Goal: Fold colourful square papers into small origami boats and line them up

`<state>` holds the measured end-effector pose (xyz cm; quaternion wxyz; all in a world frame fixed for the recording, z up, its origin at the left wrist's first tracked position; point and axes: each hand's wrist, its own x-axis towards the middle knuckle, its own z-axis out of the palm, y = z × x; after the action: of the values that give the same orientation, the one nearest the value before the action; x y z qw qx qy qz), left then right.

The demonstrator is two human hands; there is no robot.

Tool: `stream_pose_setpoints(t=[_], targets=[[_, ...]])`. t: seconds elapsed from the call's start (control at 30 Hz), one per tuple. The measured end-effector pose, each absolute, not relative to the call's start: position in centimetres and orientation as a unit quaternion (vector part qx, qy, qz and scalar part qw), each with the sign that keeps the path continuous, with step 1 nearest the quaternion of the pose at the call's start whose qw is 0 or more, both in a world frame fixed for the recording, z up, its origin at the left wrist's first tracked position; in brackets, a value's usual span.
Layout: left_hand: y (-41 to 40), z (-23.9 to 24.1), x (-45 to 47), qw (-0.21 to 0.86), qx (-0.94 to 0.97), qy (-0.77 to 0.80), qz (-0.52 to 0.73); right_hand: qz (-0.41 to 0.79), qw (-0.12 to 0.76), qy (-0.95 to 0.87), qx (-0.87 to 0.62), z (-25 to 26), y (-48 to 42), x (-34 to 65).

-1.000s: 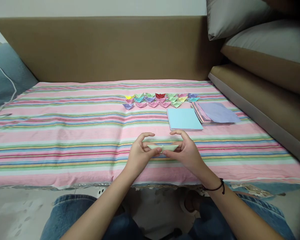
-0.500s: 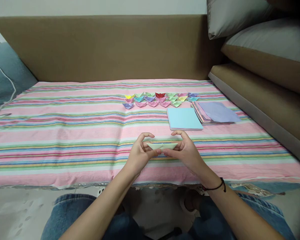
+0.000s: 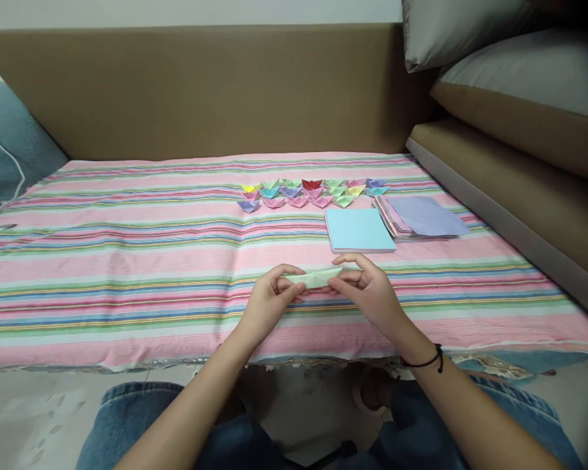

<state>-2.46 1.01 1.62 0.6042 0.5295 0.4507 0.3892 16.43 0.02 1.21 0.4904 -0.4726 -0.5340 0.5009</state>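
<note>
Head view: pinching pale green folded paper between left hand and right hand, nearer than blue-topped paper stack on striped tablecloth; possibly risking a skewed crease through uneven pressure.

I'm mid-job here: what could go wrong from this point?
The pale green folded paper, held between the left hand and right hand, might tear or crease wrongly if pulled unevenly. The right hand, close to the blue-topped paper stack, could nudge it. The skewed purple sheet might slide if bumped.
</note>
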Motion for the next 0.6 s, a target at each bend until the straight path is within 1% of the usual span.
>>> stream_pose_setpoints(t=[0.17,0.27,0.4,0.47,0.6], targets=[[0.7,1.6,-2.7,0.533,0.602,0.462,0.375,0.412,0.493,-0.589,-0.490,0.5,-0.1,17.2],[0.5,1.8,-2.7,0.462,0.655,0.469,0.371,0.391,0.487,-0.603,-0.496,-0.1,-0.3,17.3],[0.5,1.6,-2.6,0.372,0.726,0.480,0.322,0.360,0.471,-0.633,-0.498,-0.5,-0.5,17.3],[0.5,1.3,-2.5,0.352,0.743,0.487,0.294,0.340,0.455,-0.654,-0.500,-0.5,-0.6,17.2],[0.3,1.2,-2.4,0.345,0.752,0.508,0.241,0.326,0.419,-0.683,-0.501,-0.5,-0.5,17.0]])
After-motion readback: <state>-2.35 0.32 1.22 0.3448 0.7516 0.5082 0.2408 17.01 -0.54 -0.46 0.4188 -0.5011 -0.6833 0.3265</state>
